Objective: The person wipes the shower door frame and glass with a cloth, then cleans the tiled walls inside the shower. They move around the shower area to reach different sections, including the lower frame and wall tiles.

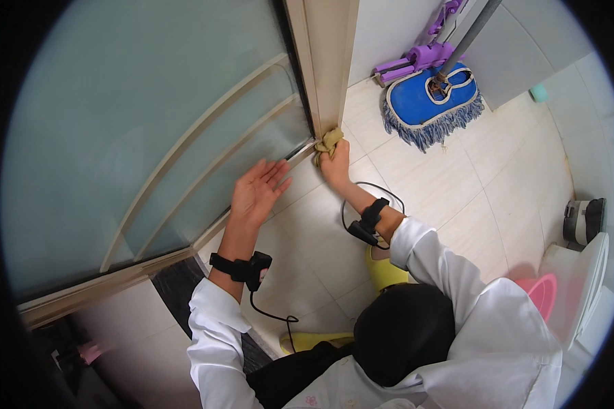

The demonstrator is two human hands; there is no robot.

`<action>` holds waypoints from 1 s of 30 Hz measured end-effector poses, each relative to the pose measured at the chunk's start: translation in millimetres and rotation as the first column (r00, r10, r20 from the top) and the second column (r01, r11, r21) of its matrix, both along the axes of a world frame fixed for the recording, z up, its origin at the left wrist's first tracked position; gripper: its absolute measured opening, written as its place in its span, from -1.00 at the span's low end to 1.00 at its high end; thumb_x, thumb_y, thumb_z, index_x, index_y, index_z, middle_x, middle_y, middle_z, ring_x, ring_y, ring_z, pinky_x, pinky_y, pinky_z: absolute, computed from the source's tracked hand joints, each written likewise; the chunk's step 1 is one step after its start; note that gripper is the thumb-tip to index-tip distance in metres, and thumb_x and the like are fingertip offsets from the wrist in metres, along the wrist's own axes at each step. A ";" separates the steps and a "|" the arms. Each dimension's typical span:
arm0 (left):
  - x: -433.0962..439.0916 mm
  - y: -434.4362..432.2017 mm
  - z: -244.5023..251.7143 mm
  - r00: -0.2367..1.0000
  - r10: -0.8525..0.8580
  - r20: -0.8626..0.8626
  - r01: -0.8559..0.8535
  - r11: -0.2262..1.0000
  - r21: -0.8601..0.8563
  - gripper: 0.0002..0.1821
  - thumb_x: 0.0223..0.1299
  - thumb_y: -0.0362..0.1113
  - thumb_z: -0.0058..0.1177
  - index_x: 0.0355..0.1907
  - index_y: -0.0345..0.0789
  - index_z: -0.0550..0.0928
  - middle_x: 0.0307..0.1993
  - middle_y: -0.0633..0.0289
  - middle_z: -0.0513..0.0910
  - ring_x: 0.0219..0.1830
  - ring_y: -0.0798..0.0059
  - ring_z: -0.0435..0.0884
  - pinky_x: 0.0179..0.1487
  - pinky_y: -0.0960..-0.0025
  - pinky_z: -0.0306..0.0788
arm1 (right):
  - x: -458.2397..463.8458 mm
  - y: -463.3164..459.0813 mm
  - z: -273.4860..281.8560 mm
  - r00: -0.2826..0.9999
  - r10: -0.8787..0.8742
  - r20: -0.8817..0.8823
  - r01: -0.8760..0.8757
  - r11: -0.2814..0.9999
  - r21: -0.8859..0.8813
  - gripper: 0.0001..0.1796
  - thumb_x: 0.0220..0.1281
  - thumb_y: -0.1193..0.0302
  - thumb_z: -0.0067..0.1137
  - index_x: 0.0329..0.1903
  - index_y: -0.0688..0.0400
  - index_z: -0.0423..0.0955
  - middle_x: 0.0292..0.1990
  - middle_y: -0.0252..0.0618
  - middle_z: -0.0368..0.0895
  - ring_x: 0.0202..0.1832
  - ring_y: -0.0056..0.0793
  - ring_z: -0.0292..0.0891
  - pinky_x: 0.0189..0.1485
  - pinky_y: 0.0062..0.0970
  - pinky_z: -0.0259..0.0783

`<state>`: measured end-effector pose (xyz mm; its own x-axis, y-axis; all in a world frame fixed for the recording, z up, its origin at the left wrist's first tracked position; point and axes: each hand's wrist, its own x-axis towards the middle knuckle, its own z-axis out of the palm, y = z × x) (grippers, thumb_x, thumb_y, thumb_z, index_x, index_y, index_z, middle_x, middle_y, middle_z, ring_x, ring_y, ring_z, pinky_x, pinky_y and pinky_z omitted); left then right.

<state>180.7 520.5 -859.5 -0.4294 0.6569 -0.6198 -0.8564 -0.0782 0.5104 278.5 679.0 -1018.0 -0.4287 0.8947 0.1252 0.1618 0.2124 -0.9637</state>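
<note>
My right hand grips a crumpled yellowish cloth and presses it against the foot of the beige door frame post, close to the floor. Beside the lower rail of the frosted glass door is my left hand, palm turned up and fingers apart, with nothing in it. Whether its fingertips touch the rail I cannot tell. Two curved beige strips cross the door's glass. Black straps with small devices and cables sit on both forearms.
A blue flat mop and a purple sponge mop lean in the corner on the tiled floor. At the right are a pink basin and a white toilet. A dark threshold lies below the door.
</note>
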 end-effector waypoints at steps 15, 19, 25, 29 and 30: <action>-0.9 3.7 14.5 1.000 -0.021 0.021 0.023 0.993 -0.115 -0.49 0.40 -0.23 -0.04 0.24 -0.53 0.28 0.17 -0.09 0.41 0.23 0.09 0.44 0.30 -0.01 0.34 | -9.5 11.0 294.5 0.813 -0.117 -0.570 -0.108 0.932 -0.346 -0.70 0.19 0.54 -0.04 0.00 0.31 0.28 -0.08 -0.03 0.37 -0.08 -0.19 0.43 0.02 -0.22 0.41; 17.1 9.2 61.3 0.993 -0.051 -0.110 0.034 0.988 -0.151 -0.45 0.40 -0.24 -0.09 0.33 -0.50 0.24 0.17 -0.07 0.44 0.22 0.10 0.46 0.26 0.05 0.38 | -24.6 -1.2 367.1 0.894 -0.204 -0.399 0.285 0.946 0.155 -0.57 0.10 0.54 -0.01 0.06 0.35 0.22 -0.02 0.06 0.22 0.01 -0.07 0.28 0.14 -0.19 0.26; 47.8 9.6 194.7 0.693 -0.259 -0.673 0.198 0.966 -0.168 -0.40 0.38 -0.24 -0.06 0.37 -0.50 0.22 0.20 -0.11 0.43 0.23 0.13 0.47 0.23 0.11 0.41 | -28.2 -9.7 460.4 0.798 -0.064 -0.599 0.422 0.770 0.479 -0.49 -0.02 0.62 -0.05 0.09 0.39 0.22 -0.01 0.04 0.19 0.06 -0.02 0.21 0.19 -0.17 0.20; 63.6 7.6 269.9 0.160 0.023 -0.987 0.021 0.999 0.027 -0.58 0.29 -0.37 0.04 0.20 -0.39 0.45 0.13 -0.01 0.50 0.13 0.23 0.52 0.16 0.18 0.45 | -38.6 2.4 532.2 0.751 0.064 -0.657 0.528 0.538 0.657 -0.39 -0.09 0.62 0.00 0.15 0.42 0.23 0.07 0.11 0.21 0.07 0.04 0.20 0.19 -0.10 0.17; 72.2 2.9 282.3 -0.017 0.152 -0.988 -0.036 0.988 0.152 -0.58 0.20 -0.48 0.06 0.15 -0.40 0.49 0.11 -0.02 0.50 0.15 0.15 0.50 0.21 0.15 0.42 | -40.5 3.9 549.1 0.735 0.083 -0.673 0.552 0.504 0.664 -0.38 -0.10 0.61 0.02 0.15 0.42 0.25 0.09 0.13 0.22 0.08 0.05 0.19 0.19 -0.07 0.16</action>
